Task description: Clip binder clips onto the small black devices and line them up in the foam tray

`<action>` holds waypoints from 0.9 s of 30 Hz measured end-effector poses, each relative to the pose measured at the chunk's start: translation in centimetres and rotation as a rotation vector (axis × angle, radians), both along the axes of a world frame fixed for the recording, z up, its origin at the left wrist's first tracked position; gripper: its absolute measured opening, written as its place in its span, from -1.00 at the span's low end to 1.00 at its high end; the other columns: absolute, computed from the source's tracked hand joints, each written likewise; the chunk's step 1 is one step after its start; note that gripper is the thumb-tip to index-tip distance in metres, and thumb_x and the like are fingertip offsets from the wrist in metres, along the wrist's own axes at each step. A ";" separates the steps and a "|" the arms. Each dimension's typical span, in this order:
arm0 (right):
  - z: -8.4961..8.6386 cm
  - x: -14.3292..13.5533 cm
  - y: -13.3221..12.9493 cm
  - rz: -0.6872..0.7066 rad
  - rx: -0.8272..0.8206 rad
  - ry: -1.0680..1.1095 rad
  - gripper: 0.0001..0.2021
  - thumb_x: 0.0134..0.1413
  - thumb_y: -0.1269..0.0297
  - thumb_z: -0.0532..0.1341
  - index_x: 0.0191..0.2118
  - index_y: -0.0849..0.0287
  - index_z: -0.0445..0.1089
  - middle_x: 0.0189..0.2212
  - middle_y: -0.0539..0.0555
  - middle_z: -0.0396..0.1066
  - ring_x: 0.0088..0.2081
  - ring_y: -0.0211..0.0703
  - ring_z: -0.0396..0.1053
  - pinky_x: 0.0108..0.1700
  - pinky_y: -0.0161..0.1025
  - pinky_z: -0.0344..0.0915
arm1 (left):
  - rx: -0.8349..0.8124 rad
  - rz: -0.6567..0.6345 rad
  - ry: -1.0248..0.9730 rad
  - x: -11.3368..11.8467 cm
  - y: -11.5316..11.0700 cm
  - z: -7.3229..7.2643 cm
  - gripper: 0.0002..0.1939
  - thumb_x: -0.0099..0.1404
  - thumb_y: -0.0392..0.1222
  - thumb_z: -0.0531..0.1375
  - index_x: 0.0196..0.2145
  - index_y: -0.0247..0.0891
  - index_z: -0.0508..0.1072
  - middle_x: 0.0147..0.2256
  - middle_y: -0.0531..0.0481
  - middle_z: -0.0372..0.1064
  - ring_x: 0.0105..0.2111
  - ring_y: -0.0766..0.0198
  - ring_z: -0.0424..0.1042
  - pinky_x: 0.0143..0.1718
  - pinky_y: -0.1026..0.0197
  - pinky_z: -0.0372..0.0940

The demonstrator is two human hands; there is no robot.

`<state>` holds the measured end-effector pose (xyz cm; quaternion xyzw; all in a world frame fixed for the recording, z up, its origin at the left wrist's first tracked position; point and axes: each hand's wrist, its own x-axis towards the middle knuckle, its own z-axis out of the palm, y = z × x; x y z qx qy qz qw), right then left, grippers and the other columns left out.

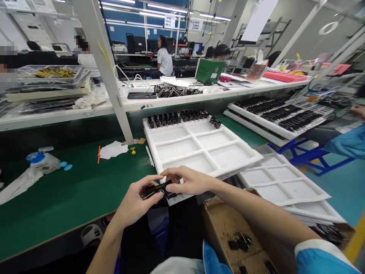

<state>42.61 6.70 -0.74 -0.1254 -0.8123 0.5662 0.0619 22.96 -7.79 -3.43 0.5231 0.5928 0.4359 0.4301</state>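
Between my two hands, just over the near edge of the white tray, is a small black device (162, 188) with a round, lens-like part that shows a green glint. My left hand (135, 199) holds it from the left, with the thumb along the near side. The fingers of my right hand (185, 180) are closed on its right end and partly cover it. Right in front lies the white compartment tray (188, 142). Along its far compartments stand rows of black clip-like pieces (176, 118).
Below my right forearm is a cardboard box (219, 224) with loose black clips. More white trays (282, 177) are stacked at right, beside a tray full of black parts (281, 114). A bottle (44, 161) and paper scraps (114, 150) lie left. A co-worker's blue sleeve (348, 142) shows at right.
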 end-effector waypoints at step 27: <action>-2.9 8.5 27.4 -1.295 0.865 -0.702 -0.68 0.23 0.19 0.25 0.01 0.21 0.55 -0.14 0.28 0.53 -0.11 0.10 0.44 -0.12 -0.16 0.24 | -0.093 0.776 0.485 -12.7 -1.5 -11.2 -0.47 0.26 0.20 0.15 0.08 -0.11 0.44 -0.01 -0.13 0.51 0.01 -0.14 0.41 0.04 -0.11 0.32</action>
